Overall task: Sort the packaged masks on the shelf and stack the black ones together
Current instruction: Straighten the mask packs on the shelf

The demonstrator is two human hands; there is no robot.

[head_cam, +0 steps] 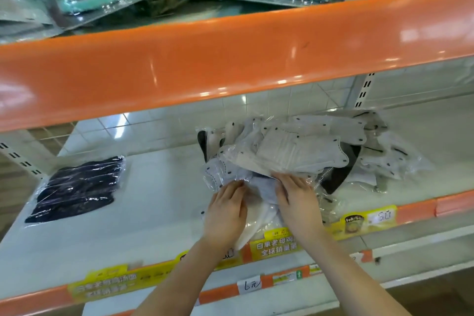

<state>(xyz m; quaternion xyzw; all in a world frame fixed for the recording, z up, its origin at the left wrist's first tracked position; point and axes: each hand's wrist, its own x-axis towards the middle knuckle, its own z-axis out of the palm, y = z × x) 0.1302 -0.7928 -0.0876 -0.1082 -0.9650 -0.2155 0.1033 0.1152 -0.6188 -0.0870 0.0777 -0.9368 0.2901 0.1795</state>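
Head cam: left hand [225, 209] & right hand [298, 200] lay flat-fingered on the mixed mask pile [295, 151], gripping nothing. Black stack [77, 188] sat well apart, shelf [159, 187] left. Risk: slick bags could slide off the front edge if tugged. Black packs [338, 177] buried under white ones.

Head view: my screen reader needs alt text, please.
Both hands, left hand and right hand, press into a jumbled pile of packaged white masks on a shelf. A black mask pack lies apart to the left.
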